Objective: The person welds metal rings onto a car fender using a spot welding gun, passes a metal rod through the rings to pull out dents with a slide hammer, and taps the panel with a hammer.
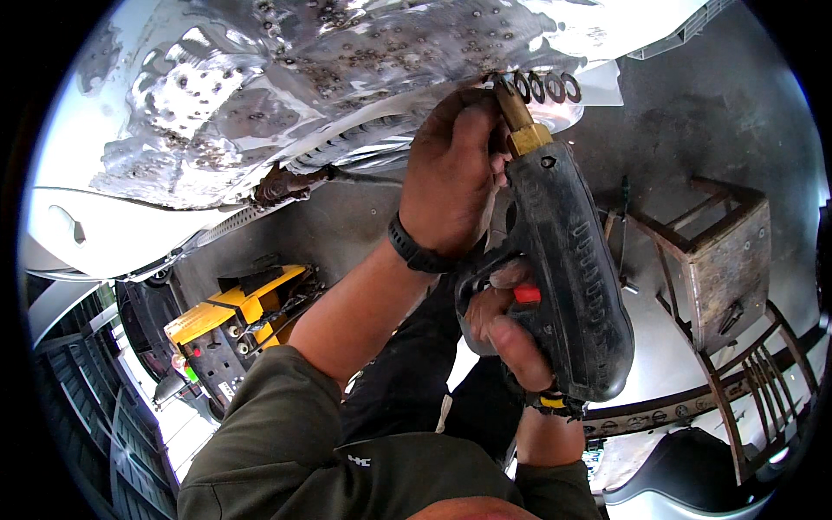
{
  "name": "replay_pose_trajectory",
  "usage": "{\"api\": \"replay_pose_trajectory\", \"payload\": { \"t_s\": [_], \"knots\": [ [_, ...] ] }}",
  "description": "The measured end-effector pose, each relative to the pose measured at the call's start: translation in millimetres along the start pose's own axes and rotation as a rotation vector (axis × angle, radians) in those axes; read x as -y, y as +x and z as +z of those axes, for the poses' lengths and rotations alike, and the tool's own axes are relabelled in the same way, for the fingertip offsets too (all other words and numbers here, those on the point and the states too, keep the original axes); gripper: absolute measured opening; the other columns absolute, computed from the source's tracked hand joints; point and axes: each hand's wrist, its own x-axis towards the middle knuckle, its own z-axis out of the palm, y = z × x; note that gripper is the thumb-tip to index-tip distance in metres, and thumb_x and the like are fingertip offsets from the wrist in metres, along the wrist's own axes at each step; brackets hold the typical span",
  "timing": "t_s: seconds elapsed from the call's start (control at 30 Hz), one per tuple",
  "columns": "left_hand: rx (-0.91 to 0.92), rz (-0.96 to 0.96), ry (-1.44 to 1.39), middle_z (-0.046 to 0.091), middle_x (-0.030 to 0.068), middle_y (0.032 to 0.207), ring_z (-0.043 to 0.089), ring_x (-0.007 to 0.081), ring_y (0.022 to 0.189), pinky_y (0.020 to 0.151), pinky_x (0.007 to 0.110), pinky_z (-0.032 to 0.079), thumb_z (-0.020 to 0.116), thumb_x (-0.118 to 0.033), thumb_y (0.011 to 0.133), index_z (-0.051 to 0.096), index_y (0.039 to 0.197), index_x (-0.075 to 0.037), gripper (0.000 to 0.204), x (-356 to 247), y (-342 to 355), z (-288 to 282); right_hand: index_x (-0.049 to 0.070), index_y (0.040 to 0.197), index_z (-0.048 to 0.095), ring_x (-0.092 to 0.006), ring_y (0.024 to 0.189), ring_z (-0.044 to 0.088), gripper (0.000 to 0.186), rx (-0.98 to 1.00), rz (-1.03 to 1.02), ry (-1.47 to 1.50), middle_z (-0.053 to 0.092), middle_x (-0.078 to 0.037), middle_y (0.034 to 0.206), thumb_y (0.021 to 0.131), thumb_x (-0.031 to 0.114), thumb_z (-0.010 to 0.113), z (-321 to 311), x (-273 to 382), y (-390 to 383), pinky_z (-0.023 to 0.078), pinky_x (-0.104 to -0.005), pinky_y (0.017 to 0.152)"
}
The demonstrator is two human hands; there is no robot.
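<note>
My right hand [511,334] is wrapped round the handle of a black spot-welding gun [568,260], with fingers by its red trigger [527,294]. The gun's brass tip [514,108] points up at the lower edge of a bare-metal car panel [347,69], pocked with weld marks. Beside that tip, my left hand [455,156] has its fingers closed in a pinch; what they hold is hidden behind them. Just right of the tip, several metal washers [555,87] stand in a row along the panel edge.
A wooden chair [732,277] stands on the right. At the left, a yellow-and-black machine [234,316] with cables sits on the floor. Below the panel are a tyre [355,137] and a rusty part [286,185]. A dark curved car part [693,472] lies at lower right.
</note>
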Motion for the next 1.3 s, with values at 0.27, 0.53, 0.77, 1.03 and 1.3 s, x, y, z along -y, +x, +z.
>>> {"api": "replay_pose_trajectory", "payload": {
  "t_s": [0.27,0.53,0.77,1.03,1.3],
  "knots": [
    [-0.003,0.043,0.038,0.059,-0.0015,0.080,0.051,0.0056,0.065,0.058,0.023,0.041,0.057,-0.024,0.101,0.063,0.104,-0.006,0.020,0,0,-2,0.000,0.138,0.051,-0.0185,0.113,0.065,0.057,-0.026,0.183,0.569,0.060,-0.011,0.131,0.090,0.015,0.077,3,-6,2,0.056,-0.0240,0.097],
    [0.020,0.162,0.215,0.059,-0.0006,0.080,0.051,0.0060,0.064,0.058,0.024,0.042,0.059,-0.024,0.101,0.063,0.103,-0.005,0.020,3,3,-12,0.007,0.134,0.054,-0.0130,0.102,0.063,0.049,0.180,-0.176,0.209,0.064,-0.005,0.119,0.091,0.012,0.075,5,-7,36,0.055,-0.0292,0.081],
    [-0.028,0.212,0.323,0.059,0.0005,0.079,0.053,0.0060,0.063,0.057,0.022,0.043,0.061,-0.024,0.099,0.065,0.101,-0.004,0.020,-3,1,-7,0.007,0.129,0.056,-0.0140,0.076,0.063,0.046,-0.051,-0.094,0.339,0.065,-0.006,0.096,0.090,0.018,0.077,20,-21,30,0.051,-0.0302,0.067],
    [-0.076,0.167,0.109,0.060,-0.0002,0.078,0.052,0.0055,0.063,0.057,0.022,0.043,0.061,-0.024,0.099,0.066,0.100,-0.003,0.021,-1,-2,-8,0.005,0.124,0.057,-0.0132,0.071,0.062,0.040,0.094,-0.241,0.471,0.063,-0.006,0.085,0.092,0.021,0.075,37,-16,44,0.050,-0.0294,0.063],
    [-0.052,0.148,0.081,0.060,-0.0013,0.079,0.052,0.0051,0.064,0.058,0.022,0.042,0.061,-0.025,0.100,0.066,0.102,-0.005,0.021,-3,-4,-6,0.006,0.132,0.054,-0.0151,0.096,0.063,0.045,0.020,0.069,0.475,0.064,-0.009,0.113,0.091,0.010,0.073,1,-51,11,0.053,-0.0341,0.088]
  ]
}}
